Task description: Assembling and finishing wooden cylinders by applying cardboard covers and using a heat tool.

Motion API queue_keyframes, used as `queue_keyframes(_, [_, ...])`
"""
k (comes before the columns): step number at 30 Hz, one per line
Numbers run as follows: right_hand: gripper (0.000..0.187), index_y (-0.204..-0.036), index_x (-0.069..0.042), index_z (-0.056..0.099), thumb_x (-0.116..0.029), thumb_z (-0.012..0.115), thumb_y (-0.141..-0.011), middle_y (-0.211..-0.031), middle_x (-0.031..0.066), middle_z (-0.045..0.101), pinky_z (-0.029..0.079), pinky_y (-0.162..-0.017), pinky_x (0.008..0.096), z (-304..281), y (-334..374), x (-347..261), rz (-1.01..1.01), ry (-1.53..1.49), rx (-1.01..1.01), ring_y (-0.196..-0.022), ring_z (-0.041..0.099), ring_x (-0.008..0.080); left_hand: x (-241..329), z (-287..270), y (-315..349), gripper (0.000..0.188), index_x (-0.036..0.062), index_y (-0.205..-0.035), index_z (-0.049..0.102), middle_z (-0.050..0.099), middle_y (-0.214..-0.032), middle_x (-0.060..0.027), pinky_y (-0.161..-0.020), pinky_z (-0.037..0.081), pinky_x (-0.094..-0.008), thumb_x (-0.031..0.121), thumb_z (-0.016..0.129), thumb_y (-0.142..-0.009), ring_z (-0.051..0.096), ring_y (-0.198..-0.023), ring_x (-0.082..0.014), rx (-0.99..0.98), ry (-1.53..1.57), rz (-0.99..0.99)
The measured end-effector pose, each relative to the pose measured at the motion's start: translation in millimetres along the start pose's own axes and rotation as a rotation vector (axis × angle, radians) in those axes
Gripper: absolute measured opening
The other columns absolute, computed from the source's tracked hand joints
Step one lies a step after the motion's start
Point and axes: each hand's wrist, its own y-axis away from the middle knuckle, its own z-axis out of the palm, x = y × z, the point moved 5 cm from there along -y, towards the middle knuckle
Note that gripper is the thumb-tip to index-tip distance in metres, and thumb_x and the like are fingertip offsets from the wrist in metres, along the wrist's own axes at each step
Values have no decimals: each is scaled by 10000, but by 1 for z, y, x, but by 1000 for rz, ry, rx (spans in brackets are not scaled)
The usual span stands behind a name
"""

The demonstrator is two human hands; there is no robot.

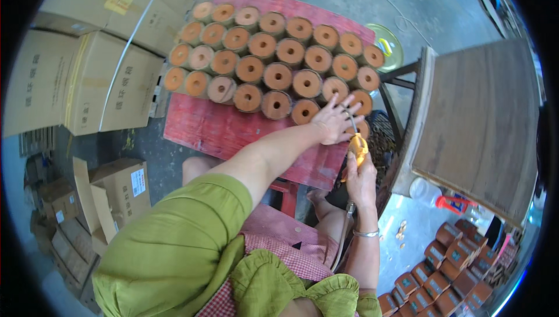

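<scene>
Rows of round, reddish-orange clay-like cylinders (263, 44), each with a hole in its top, stand upright on a red board (204, 125). My left hand (332, 124) stretches across to the near right corner of the rows, fingers spread, over the tops there. Nothing shows in its grip. In my right hand (362, 178) is a yellow air blow gun (359, 147), fingers wrapped round its handle. Its thin bent metal nozzle (351, 120) points to the cylinders beside my left fingers. A hose (343, 232) runs from the gun down along my right forearm.
Stacked cardboard boxes (116, 78) stand at the left, with an open carton (119, 195) below them. A wooden-topped table (477, 125) rises close on the right. Brown block-like pieces (437, 285) lie at the lower right. A round green-rimmed container (389, 46) sits behind the board.
</scene>
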Motion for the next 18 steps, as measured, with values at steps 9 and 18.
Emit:
queue_keyframes(9, [290, -1195, 57, 550, -203, 548, -1066, -793, 185, 695, 560, -607, 409, 69, -23, -78, -164, -156, -144, -690, 707, 293, -136, -56, 107, 739, 94, -1516, 469, 354, -1627, -185, -1182, 222, -684, 491, 651, -919, 241, -1535, -430, 391, -97, -236])
queue_keyframes(18, [341, -1058, 57, 521, -275, 593, -1026, -810, 343, 671, 530, -694, 608, 161, -78, -189, -393, 203, -248, -813, 671, 535, -262, -68, 170, 747, 257, -1604, 376, 201, -1712, -135, -1226, 138, -670, 613, 531, -966, 133, -1580, -385, 313, -145, -578])
